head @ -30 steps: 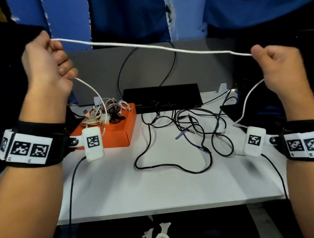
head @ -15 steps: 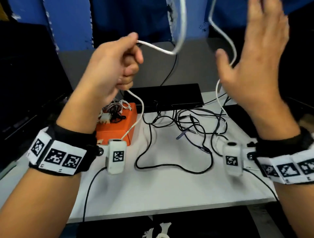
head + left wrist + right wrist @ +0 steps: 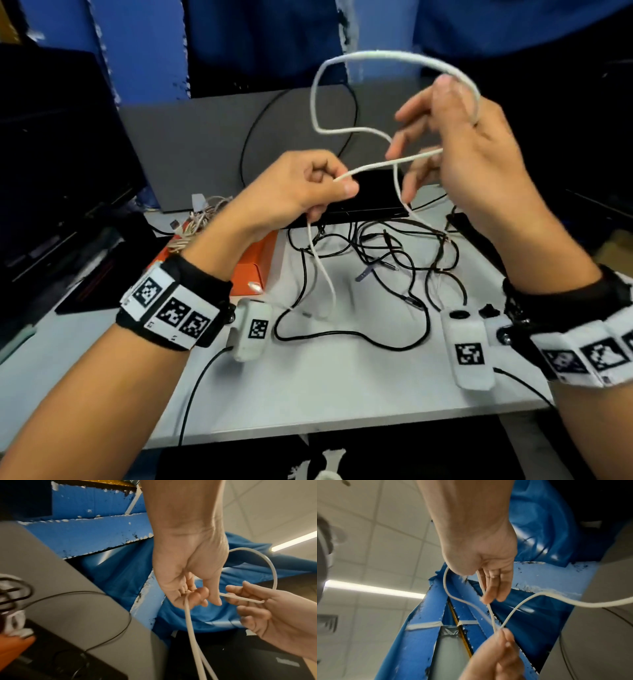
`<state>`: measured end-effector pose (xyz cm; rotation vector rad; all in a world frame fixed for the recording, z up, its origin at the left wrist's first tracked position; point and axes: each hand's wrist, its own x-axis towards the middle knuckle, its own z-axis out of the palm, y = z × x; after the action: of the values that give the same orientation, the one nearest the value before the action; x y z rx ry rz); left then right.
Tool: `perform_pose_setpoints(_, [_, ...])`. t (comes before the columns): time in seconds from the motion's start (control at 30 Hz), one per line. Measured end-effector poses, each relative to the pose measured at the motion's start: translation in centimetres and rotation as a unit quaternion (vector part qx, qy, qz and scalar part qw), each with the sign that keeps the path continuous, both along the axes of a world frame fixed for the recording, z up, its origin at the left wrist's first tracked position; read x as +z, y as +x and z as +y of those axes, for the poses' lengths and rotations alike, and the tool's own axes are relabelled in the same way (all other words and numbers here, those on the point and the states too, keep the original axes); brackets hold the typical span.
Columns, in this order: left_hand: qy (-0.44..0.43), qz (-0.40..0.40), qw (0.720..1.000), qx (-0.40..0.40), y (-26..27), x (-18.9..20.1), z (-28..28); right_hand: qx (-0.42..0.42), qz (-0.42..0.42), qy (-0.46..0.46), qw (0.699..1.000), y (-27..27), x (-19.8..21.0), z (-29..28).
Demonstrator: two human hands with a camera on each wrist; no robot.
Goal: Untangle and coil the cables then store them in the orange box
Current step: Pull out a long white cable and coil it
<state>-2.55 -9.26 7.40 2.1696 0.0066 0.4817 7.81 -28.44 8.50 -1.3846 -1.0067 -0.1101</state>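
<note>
A white cable is held up in the air between both hands. My left hand pinches it between thumb and curled fingers, and two strands hang from that hand toward the table. One big loop arcs up and passes over the back of my right hand. In the left wrist view the cable lies caught between two fingers of the right hand. The orange box sits on the table behind my left wrist, with coiled light cables on it.
A tangle of black cables sprawls across the white table below my hands. A flat black device lies behind it, in front of a grey panel. Dark equipment stands at the far left.
The cable was stretched wide between two fists. My hands have since come together, the right hand opened flat, and the cable now forms a loop over it.
</note>
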Motion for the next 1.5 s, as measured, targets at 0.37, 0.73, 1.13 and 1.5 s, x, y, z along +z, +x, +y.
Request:
perform_pose_setpoints(0.37, [0.057, 0.045, 0.997, 0.021, -1.3, -5.0, 3.4, 0.113, 0.283, 0.322, 0.897, 7.3, 1.7, -3.8])
perform_pose_setpoints(0.73, [-0.158, -0.017, 0.983, -0.087, -2.8, -3.6, 2.8, -0.187, -0.225, 0.023, 0.956, 1.9, -0.1, -0.9])
perform_pose_setpoints(1.13, [-0.189, -0.057, 0.975, -0.106, -5.8, -2.9, 1.7, -0.084, -0.342, -0.11, 0.93, -1.0, -2.4, 2.0])
perform_pose_setpoints(1.5, [-0.206, -0.092, 0.96, -0.163, -7.1, -2.4, 1.4, -0.235, -0.246, -0.188, 0.921, 0.7, -3.3, 2.4])
